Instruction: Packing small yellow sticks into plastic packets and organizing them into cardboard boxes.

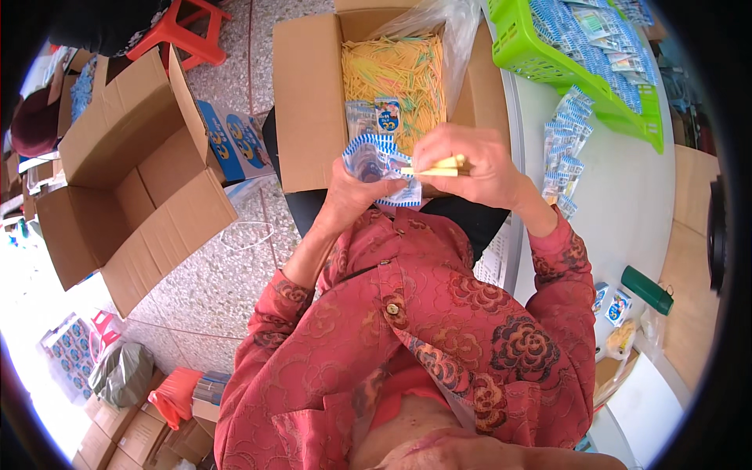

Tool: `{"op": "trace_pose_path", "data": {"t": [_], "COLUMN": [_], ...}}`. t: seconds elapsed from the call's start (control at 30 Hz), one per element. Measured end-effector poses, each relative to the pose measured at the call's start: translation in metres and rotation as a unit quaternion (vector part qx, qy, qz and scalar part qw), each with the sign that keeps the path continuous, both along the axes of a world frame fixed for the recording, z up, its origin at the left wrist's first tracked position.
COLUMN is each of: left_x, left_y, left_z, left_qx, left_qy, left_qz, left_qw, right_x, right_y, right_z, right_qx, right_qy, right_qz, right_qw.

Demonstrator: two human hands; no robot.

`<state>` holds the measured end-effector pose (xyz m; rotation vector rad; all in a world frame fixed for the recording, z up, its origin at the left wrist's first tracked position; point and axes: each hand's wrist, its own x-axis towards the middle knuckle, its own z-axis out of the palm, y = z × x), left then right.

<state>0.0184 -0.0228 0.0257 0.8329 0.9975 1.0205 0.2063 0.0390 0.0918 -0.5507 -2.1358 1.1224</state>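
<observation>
My left hand (351, 190) is closed on a clear plastic packet (365, 161) with blue-and-white striped edges. Thumb and fingers of my right hand (476, 163) pinch a few short yellow sticks (435, 171), their left ends close to the packet's right side. I cannot tell whether the sticks touch it. Beneath both hands stands an open cardboard carton (305, 102), lined with clear plastic and filled with thin yellow sticks (395, 66), some of them greenish or orange. Small blue printed packets (388, 116) lie on the sticks at the near left.
On the white table (627, 196) to my right stand a green basket (533, 59) full of striped packets, a pile of packets (567, 145) and a dark green cylinder (647, 290). Another open carton (145, 192) sits at left. A red stool (184, 35) stands behind it.
</observation>
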Motion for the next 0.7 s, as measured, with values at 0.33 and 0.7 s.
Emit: {"op": "trace_pose_path", "data": {"t": [0.33, 0.7], "left_x": [0.002, 0.006], "left_y": [-0.004, -0.004], "left_z": [-0.005, -0.009], "left_qx": [0.057, 0.068], "left_qy": [0.118, 0.111], "left_qz": [0.0, 0.009], "left_qw": [0.991, 0.991], "right_x": [0.0, -0.001], "right_y": [-0.004, -0.002], "right_z": [0.002, 0.02], "right_qx": [-0.257, -0.108], "right_qy": [-0.045, -0.159], "right_qz": [-0.071, -0.046], "right_qw": [0.963, 0.98]}}
